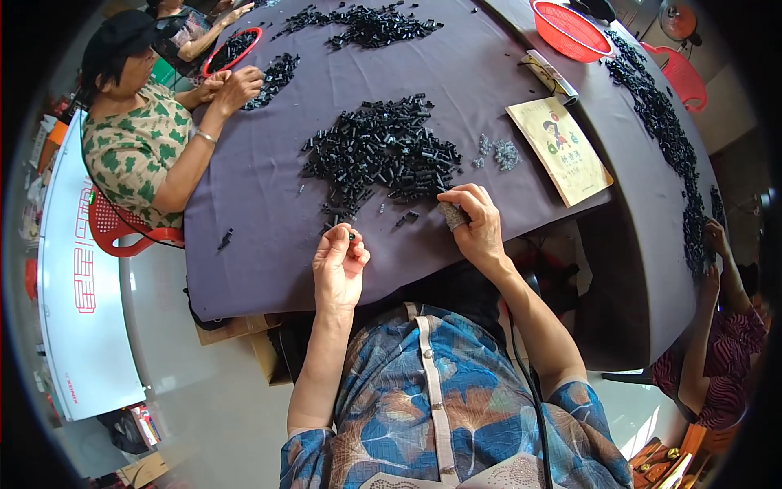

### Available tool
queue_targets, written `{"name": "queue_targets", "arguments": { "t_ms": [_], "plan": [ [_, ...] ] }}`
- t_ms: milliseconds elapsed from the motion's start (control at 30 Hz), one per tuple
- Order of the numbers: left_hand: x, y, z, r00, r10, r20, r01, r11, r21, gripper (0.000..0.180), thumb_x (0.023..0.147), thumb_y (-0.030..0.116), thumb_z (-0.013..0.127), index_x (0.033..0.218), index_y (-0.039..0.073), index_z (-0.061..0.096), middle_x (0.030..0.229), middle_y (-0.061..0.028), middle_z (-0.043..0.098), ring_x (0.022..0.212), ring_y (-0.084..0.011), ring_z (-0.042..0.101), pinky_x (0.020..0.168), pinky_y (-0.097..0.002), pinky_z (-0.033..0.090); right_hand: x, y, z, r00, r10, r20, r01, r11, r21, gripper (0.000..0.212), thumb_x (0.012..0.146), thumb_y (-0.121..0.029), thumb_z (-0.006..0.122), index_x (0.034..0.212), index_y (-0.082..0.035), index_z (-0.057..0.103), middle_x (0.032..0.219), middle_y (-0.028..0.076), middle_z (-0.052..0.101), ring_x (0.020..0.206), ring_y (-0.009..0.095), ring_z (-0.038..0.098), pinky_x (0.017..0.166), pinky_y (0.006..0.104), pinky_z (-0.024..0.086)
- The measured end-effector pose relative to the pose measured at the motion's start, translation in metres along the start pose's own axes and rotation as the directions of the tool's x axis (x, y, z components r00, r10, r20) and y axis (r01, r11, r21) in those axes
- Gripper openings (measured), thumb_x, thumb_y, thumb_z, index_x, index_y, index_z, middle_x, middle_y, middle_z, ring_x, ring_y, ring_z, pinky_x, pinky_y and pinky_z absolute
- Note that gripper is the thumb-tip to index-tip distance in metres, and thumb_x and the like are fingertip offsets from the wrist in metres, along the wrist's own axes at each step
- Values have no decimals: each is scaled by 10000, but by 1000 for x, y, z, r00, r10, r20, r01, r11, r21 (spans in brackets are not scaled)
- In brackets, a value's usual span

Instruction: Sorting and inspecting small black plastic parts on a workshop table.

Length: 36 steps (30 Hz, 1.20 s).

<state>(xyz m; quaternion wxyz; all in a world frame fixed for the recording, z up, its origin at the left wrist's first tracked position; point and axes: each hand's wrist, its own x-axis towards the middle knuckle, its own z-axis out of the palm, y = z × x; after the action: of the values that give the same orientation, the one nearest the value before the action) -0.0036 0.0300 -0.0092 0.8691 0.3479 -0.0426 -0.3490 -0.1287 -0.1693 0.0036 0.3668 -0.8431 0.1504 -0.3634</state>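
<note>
Left hand [338,265] pinches small black piece [352,236]: probably light, stiff; grip its sides. Right hand [478,226] curled, can't tell contents.

The left forearm [319,363], bare, runs almost straight forward from the body, its wrist [335,311] in line with it. The left grip [349,235] is turned palm upward, thumb and fingertips drawn together in a pinch, the other fingers curled in. The right forearm [529,314], also bare, slants forward and inward from a bent elbow [568,373]. The right grip [446,205] shows its back, knuckles raised, fingers bent and pointing left; how firmly they close cannot be told. The two stand apart, the right slightly farther forward.
</note>
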Motion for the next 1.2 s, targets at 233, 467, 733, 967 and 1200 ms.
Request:
{"name": "queue_targets", "arguments": {
  "t_ms": [233, 467, 733, 967, 1200],
  "plan": [
    [-2, 1, 5, 1000, 7, -18, -7, 999, 33, 77, 910, 124, 619, 956, 66, 597, 833, -45, 616, 665, -94, 563, 588, -236, 453, -1, -2, 0, 1000, -18, 19, 19, 999, -43, 411, 588, 121, 519, 936, -58, 645, 919, 88, 596, 890, 302, 550, 777, 356, 469],
    [1, -2, 1, 1000, 22, 5, -22, 999, 25, 82, 914, 132, 616, 944, 60, 595, 834, -50, 617, 655, -92, 559, 586, -240, 455, -1, 0, 1, 997, -63, 50, 68, 993, -93, 427, 576, 123, 490, 933, -53, 646, 922, 97, 606, 890, 306, 557, 767, 354, 472],
    [0, -1, 0, 1000, 16, -25, -15, 1000, 24, 99, 903, 137, 626, 959, 56, 610, 836, -58, 616, 667, -117, 549, 584, -248, 444, 1, -19, 7, 976, -86, 199, 91, 996, -15, 409, 610, 109, 528, 978, -51, 612, 932, 109, 600, 890, 330, 582, 765, 377, 492],
    [-1, -3, 1, 999, 26, -30, -26, 1000, -7, 76, 899, 112, 632, 941, 52, 616, 839, -82, 633, 652, -113, 576, 579, -246, 471, 1, -23, 18, 964, -101, 247, 116, 992, -47, 446, 605, 140, 471, 992, -29, 613, 934, 129, 601, 879, 329, 608, 767, 355, 501],
    [0, -3, 2, 999, 46, -15, -46, 999, 13, 87, 901, 117, 629, 948, 45, 618, 841, -83, 636, 651, -107, 576, 579, -243, 472, 0, -18, 16, 974, -96, 206, 96, 995, 10, 380, 639, 117, 524, 975, -35, 617, 917, 120, 603, 862, 331, 603, 742, 361, 502]
  ]
}}
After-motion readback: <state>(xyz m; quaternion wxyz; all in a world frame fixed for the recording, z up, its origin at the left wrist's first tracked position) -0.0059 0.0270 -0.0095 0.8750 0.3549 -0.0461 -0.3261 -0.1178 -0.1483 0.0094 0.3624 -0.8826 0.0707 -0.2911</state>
